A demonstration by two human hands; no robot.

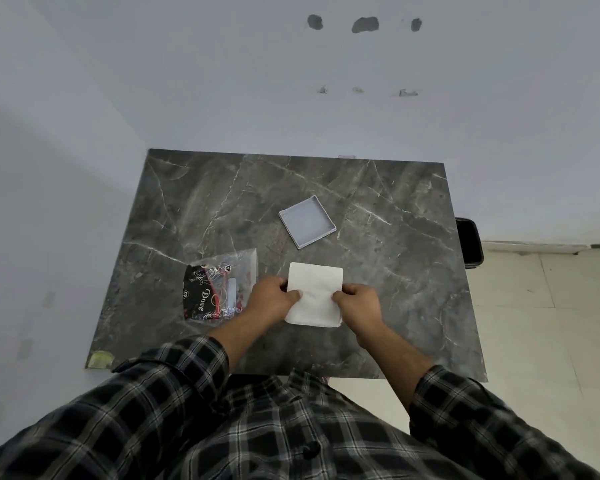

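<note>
Hands are closed on a white tissue stack [315, 294] from its two sides. The left edge of the stack is pinched by the left hand [274, 297], with the thumb laid on top and the other fingers curled beside and under it. The right edge is pinched in the same way by the right hand [357, 301], whose thumb is also seen on the upper face. The tissue stack is kept flat, with its far edge free. It is found over the near middle of the table [395, 271]; whether its underside rests on the surface cannot be told.

Both forearms are bare, and checked sleeves [187, 368] are rolled up towards the elbows.

Just beside the left hand, a clear plastic packet [219, 289] with black and red print is laid on the dark marbled top, and it is partly covered by the wrist. Farther away, beyond the stack and well apart from it, a grey square tray [307, 221] is placed with its low rim turned up. A yellowish patch [99, 359] is seen at the near left corner of the table. A black bin [470, 245] is set on the pale tiled floor [551, 306] by the right edge of the table. A pale wall [222, 81] with some dark marks is seen behind.
</note>
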